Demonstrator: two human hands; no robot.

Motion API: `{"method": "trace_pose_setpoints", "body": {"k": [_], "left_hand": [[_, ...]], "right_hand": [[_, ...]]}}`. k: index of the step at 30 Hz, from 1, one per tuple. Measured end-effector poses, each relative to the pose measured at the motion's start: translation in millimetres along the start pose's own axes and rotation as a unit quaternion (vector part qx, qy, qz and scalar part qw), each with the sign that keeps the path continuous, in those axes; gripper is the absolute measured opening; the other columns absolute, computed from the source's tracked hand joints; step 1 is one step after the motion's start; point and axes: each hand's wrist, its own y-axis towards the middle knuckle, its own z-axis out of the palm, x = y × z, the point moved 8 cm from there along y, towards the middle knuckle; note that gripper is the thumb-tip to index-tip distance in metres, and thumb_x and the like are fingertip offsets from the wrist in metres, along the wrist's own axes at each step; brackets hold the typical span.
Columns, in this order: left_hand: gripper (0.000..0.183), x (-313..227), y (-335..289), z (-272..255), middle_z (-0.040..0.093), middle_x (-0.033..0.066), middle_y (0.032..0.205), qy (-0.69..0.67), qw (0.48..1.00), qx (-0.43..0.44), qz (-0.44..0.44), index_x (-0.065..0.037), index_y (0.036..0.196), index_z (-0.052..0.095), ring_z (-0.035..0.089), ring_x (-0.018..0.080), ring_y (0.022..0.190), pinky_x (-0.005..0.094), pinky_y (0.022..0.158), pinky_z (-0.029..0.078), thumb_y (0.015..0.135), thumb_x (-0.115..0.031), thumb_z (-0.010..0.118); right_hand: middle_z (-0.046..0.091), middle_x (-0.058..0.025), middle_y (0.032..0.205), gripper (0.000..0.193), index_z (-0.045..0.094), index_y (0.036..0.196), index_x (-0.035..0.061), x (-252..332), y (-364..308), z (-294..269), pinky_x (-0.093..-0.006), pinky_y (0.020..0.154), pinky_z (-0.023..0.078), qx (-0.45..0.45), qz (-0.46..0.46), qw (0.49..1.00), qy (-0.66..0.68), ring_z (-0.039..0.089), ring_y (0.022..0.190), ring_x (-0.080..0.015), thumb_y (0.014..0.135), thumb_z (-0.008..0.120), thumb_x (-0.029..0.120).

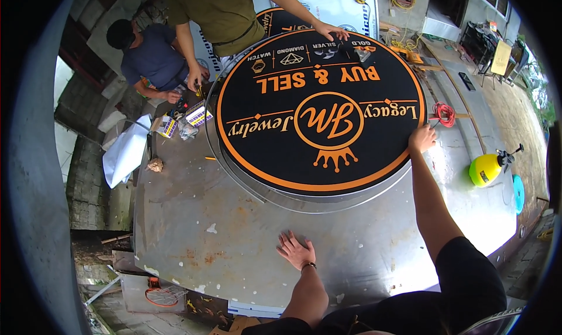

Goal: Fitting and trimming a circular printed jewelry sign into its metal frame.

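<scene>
A large round sign (269, 130), black with an orange border, lettering and a crown emblem, lies on the metal-topped table with its lettering upside down to me. Around its near and left edge shows a thin curved rim (257, 193). My right hand (422, 138) is at the sign's right edge, its fingers bent around the border. Flat on the bare metal below the sign rests my left hand (296, 251), fingers spread, holding nothing. Across from me, a co-worker's hand (331, 31) touches the sign's far edge.
The metal table (234, 247) is stained. A red coiled cable (444, 115) and a yellow sprayer bottle (485, 170) stand at the right. Small boxes (198, 113) and a white sheet (126, 150) are at the left. Another person (153, 60) bends over the far-left corner.
</scene>
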Motion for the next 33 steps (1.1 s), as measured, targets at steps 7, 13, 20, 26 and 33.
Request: {"method": "trace_pose_setpoints", "body": {"k": [7,13,20,26,33], "left_hand": [[0.067,-2.5,0.6,-1.7,0.032,0.0132,0.144,0.007,1.000,0.007,-0.002,-0.012,0.138,0.033,0.026,0.0288,0.136,0.0553,0.111,0.017,0.079,-0.037,0.054],[0.067,-0.9,0.4,-1.0,0.032,0.0132,0.144,0.008,1.000,0.011,-0.006,-0.012,0.138,0.033,0.026,0.0288,0.136,0.0553,0.111,0.017,0.079,-0.037,0.055],[0.068,0.0,0.2,-1.4,0.032,0.0130,0.144,0.007,1.000,0.015,-0.011,-0.012,0.138,0.033,0.025,0.0287,0.137,0.0546,0.112,0.016,0.079,-0.038,0.055],[0.068,1.4,-0.1,0.1,0.031,0.0127,0.144,0.013,1.000,0.015,-0.013,-0.012,0.138,0.033,0.024,0.0280,0.137,0.0536,0.112,0.016,0.079,-0.038,0.054],[0.064,2.0,1.2,-0.7,0.033,0.0124,0.145,-0.002,1.000,0.001,-0.010,-0.011,0.136,0.037,0.027,0.0287,0.136,0.0559,0.111,0.016,0.080,-0.038,0.052]], "right_hand": [[0.061,-0.0066,0.103,0.024,0.059,0.104,0.0111,-0.7,3.1,0.5,-0.0436,0.086,0.040,0.015,0.002,1.000,-0.001,0.056,0.102,-0.0257,0.090,0.041,0.018],[0.061,-0.0066,0.103,0.024,0.059,0.104,0.0111,-1.6,1.0,0.3,-0.0431,0.086,0.040,0.013,0.002,1.000,-0.001,0.056,0.102,-0.0257,0.089,0.041,0.017],[0.061,-0.0076,0.103,0.023,0.058,0.104,0.0099,-1.3,1.4,-1.0,-0.0428,0.085,0.041,0.015,-0.003,1.000,0.003,0.056,0.102,-0.0265,0.089,0.042,0.017],[0.060,-0.0083,0.104,0.023,0.059,0.103,0.0095,0.5,0.2,-0.5,-0.0435,0.085,0.041,0.014,-0.008,1.000,-0.002,0.057,0.101,-0.0272,0.088,0.042,0.016],[0.060,-0.0090,0.102,0.020,0.058,0.099,0.0092,-0.5,0.5,-0.5,-0.0446,0.084,0.042,0.008,-0.010,1.000,0.005,0.057,0.101,-0.0280,0.088,0.044,0.016]]}}
